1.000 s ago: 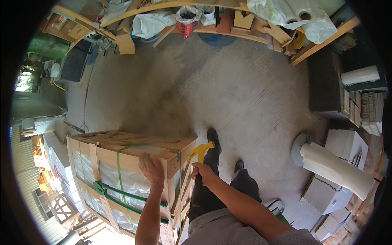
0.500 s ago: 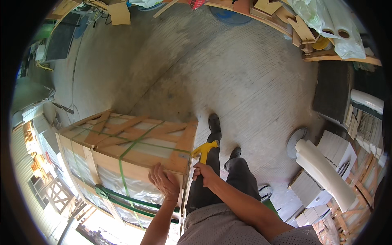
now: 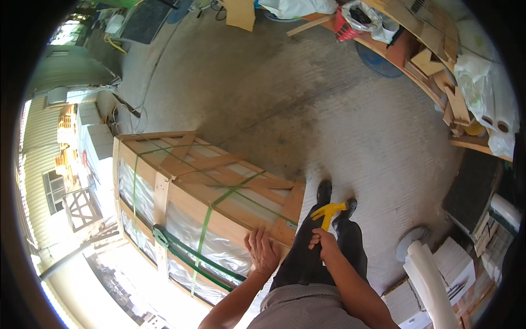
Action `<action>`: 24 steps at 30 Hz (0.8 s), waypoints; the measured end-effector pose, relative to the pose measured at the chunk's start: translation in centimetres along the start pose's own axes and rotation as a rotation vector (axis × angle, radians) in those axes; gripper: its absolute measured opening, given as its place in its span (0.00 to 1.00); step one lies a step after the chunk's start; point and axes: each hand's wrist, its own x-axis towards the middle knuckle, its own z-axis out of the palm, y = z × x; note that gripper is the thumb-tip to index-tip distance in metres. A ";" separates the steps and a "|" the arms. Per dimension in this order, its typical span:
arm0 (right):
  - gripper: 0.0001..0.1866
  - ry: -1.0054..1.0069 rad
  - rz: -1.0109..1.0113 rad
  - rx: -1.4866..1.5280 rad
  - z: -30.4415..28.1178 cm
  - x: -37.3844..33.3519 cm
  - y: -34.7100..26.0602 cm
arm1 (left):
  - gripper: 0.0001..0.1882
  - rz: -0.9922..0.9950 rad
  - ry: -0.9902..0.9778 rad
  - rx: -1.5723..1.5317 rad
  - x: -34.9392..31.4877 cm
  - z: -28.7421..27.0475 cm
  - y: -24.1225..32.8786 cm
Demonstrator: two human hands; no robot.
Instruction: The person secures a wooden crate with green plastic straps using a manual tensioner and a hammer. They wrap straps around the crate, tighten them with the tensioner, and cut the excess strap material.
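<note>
A large wooden crate (image 3: 241,219) bound with green straps stands to my left, with clear plastic film (image 3: 183,227) showing between its boards. My left hand (image 3: 263,252) rests on the crate's near top edge close to the corner, its fingers slightly bent over the wood and holding nothing. In front of my legs, my right hand (image 3: 324,244) is closed around the handle of a yellow hammer (image 3: 329,211), head upward. Beside my left forearm, a dark green tool with two long handles (image 3: 189,260) lies slantwise along the crate's side.
Concrete floor (image 3: 246,82) spreads ahead. Wood offcuts (image 3: 449,93) and plastic-wrapped rolls (image 3: 496,109) fill a curved ledge at the far right. Stacked pale boxes (image 3: 455,263), a white roll (image 3: 430,285) and a grey disc (image 3: 411,238) stand at near right.
The view has turned, so the crate and floor appear further right. My left hand now lies on the crate's top edge near its corner. The hammer stays in my right hand.
</note>
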 end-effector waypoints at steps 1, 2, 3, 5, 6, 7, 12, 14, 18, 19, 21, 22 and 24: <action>0.12 -0.005 0.003 0.024 -0.1 -0.6 -1.5 | 0.18 -0.014 0.007 -0.004 -0.1 -0.1 0.0; 0.12 -0.027 0.004 0.032 -0.8 -0.4 -2.9 | 0.18 -0.025 0.008 -0.008 -0.2 -0.2 -0.1; 0.12 0.006 -0.002 0.024 -1.1 -0.7 -4.3 | 0.18 -0.037 0.009 -0.015 -0.4 -0.4 -0.1; 0.11 0.006 -0.106 -0.036 -1.8 -1.5 -7.1 | 0.18 -0.074 -0.010 -0.018 -0.3 -0.9 0.1; 0.11 -0.006 -0.088 -0.033 -2.3 -1.8 -8.9 | 0.20 -0.077 -0.027 -0.020 -0.5 -1.1 -0.1; 0.11 -0.027 -0.077 -0.039 -3.6 -0.9 -10.7 | 0.20 -0.086 -0.037 -0.019 -0.5 -1.3 -0.1; 0.17 0.009 -0.011 -0.071 -1.4 -3.7 -19.5 | 0.19 -0.102 -0.016 -0.061 0.2 -1.7 -0.2; 0.17 -0.014 0.046 -0.068 -0.7 -3.7 -22.7 | 0.20 -0.097 0.009 -0.073 0.2 -1.9 0.0; 0.18 -0.090 0.122 -0.145 3.1 -5.2 -27.6 | 0.21 -0.123 -0.003 -0.045 0.2 -1.8 0.1; 0.18 -0.108 0.138 -0.186 4.8 -5.7 -28.2 | 0.21 -0.113 -0.004 -0.044 0.2 -1.7 0.1; 0.17 -0.087 0.128 -0.250 8.0 -6.7 -29.2 | 0.19 -0.140 -0.045 -0.040 0.5 -1.9 0.2; 0.16 -0.072 0.162 -0.264 9.3 -6.5 -29.8 | 0.19 -0.146 -0.063 -0.039 0.8 -2.2 0.2; 0.16 -0.041 0.192 -0.305 12.3 -6.0 -30.6 | 0.19 -0.164 -0.102 -0.037 1.2 -2.7 0.1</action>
